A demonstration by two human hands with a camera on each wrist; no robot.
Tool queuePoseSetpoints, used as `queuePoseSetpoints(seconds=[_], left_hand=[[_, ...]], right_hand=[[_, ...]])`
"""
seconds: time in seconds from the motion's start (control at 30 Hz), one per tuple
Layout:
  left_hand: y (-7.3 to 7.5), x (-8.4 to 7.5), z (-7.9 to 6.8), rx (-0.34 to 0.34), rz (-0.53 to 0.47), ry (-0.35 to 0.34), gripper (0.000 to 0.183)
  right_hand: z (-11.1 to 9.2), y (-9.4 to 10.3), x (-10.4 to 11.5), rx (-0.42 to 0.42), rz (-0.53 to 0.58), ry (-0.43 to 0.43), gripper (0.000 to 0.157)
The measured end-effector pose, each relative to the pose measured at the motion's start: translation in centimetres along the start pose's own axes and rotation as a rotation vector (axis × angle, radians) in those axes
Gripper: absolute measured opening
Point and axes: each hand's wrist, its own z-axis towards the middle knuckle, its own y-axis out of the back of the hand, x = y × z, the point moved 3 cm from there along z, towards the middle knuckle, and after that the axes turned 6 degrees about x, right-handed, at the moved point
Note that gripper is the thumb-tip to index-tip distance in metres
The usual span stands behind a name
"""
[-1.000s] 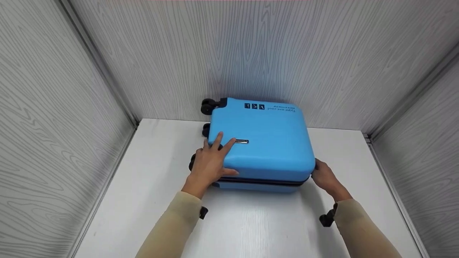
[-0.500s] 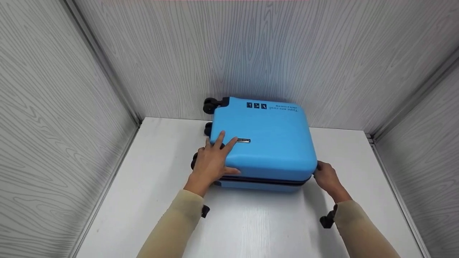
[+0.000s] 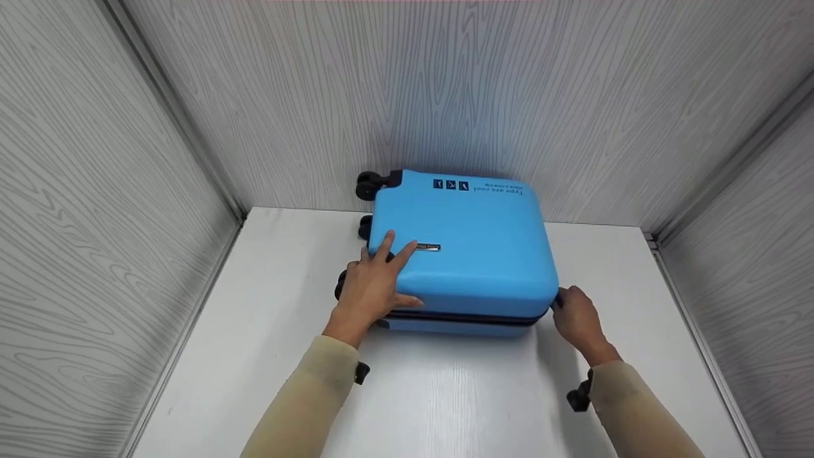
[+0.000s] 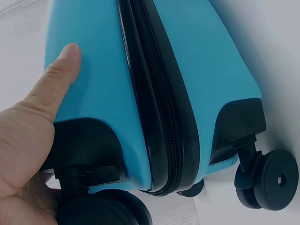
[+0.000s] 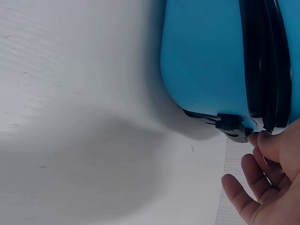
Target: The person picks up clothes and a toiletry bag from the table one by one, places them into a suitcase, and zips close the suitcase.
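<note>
A blue hard-shell suitcase (image 3: 470, 235) lies flat on one broad side, its black wheels (image 3: 369, 186) pointing left. My left hand (image 3: 369, 289) rests spread on the wheel end, fingers on top and thumb against the near side. In the left wrist view that thumb touches the blue shell beside a black corner guard (image 4: 89, 145). At the opposite end my right hand (image 3: 577, 321) pinches a small zipper pull between thumb and index finger, mostly hidden by the fingertips. The other fingers hang loosely bent. The black-edged zipper (image 5: 267, 65) runs along the suitcase's side and looks closed.
The suitcase stands on a white tabletop (image 3: 445, 401), close to the wood-grain back panel (image 3: 381, 83). Similar panels rise at the left (image 3: 82, 210) and right (image 3: 757, 273). A black buckle-like fitting (image 5: 229, 123) sits at the suitcase's end.
My right hand has turned slightly and shifted a little toward me at the suitcase's right end. The left hand keeps its place, and the suitcase looks unmoved apart from slight camera sway.
</note>
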Motion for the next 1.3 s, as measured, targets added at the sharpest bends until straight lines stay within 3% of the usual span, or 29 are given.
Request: queuePoseSetpoints(seconds=[0.7, 1.3], left_hand=[[0.0, -0.1, 0.0, 0.005, -0.012, -0.003, 0.116], [0.1, 0.3, 0.1, 0.004, -0.023, 0.000, 0.117]], right_hand=[[-1.8, -0.4, 0.2, -0.086, -0.137, 0.097, 0.015], [-4.1, -1.5, 1.3, -0.144, -0.135, 0.131, 0.010]])
